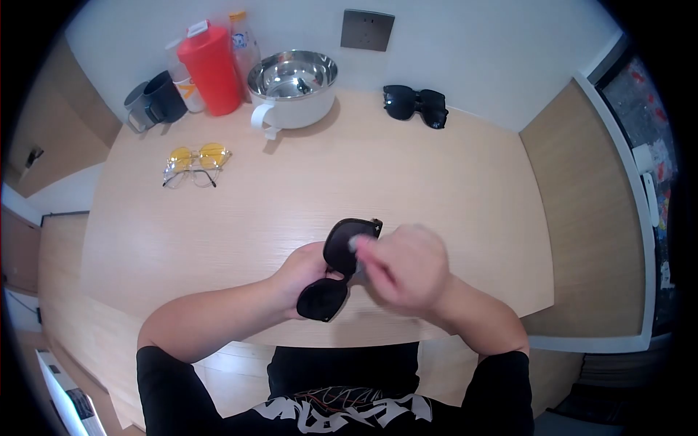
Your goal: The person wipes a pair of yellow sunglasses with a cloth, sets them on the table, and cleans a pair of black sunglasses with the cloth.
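Black sunglasses (322,299) with dark lenses are held tilted above the near part of the table by my left hand (299,270), which grips them from behind near the bridge. My right hand (408,267) is closed, its fingertips at the upper lens. Something small and pale shows at those fingertips, too blurred to name. Most of the left fingers are hidden behind the frame.
On the wooden table (465,189) lie yellow-lensed glasses (196,155), clear glasses (193,177) and black sunglasses (416,106). Along the back stand a white-handled steel bowl (298,105), a red bottle (212,69), a clear bottle (245,45) and dark mugs (166,98).
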Available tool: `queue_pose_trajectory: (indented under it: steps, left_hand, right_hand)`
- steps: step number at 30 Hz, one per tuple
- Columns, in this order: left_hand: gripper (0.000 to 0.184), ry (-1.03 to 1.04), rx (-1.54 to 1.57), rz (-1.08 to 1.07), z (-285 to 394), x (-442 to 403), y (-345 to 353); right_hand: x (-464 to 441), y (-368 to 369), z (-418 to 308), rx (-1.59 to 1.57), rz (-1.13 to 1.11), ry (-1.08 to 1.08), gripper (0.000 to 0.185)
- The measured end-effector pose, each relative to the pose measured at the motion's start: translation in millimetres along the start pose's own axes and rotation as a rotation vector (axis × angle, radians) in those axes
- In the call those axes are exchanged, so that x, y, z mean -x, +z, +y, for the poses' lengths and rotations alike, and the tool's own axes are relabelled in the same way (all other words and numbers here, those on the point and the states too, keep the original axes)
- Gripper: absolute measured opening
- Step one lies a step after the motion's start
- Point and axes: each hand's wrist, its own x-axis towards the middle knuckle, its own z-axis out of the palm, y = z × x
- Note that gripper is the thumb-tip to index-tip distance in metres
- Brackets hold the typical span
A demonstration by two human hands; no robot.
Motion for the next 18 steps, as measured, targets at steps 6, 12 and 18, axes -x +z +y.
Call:
queue_pose_trajectory:
  steps: [6, 12, 18]
  left_hand:
    - [0.017, 0.017, -0.076, 0.039, -1.4, 2.1, 9.2]
    - [0.016, 0.037, -0.054, 0.056, -5.8, -2.7, 9.2]
    - [0.015, 0.028, 0.004, 0.167, -3.0, 4.0, 26.6]
  right_hand:
    - [-3.3, 4.8, -4.8, 0.007, 0.031, -0.04, 0.029]
    - [-8.9, -3.0, -3.0, 0.079, -0.003, -0.026, 0.034]
    - [-10.2, 1.6, -16.3, 0.0, -0.091, -0.067, 0.03]
